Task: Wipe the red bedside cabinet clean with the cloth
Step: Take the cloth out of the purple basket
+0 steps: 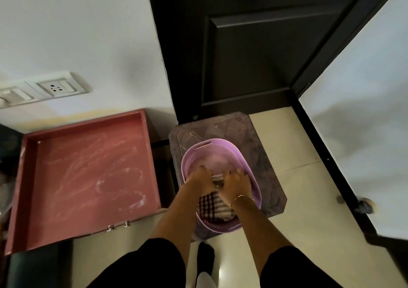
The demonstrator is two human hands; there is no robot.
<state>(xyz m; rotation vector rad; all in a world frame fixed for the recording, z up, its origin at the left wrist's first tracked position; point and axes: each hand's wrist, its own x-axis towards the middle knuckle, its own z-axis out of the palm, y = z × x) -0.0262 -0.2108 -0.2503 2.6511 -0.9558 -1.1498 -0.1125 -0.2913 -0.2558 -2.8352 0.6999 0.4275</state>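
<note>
The red bedside cabinet stands at the left, its rimmed top streaked with white dust. To its right a lilac perforated basket rests on a dark stool. Inside the basket lies a dark-and-white checked cloth. My left hand and my right hand are both down in the basket, side by side, fingers closed on the cloth's upper part. A thin bracelet circles my right wrist.
A dark door stands behind the stool, a white wall with a socket plate behind the cabinet. Pale floor tiles stretch to the right, up to another white door leaf. My feet are below, near the stool.
</note>
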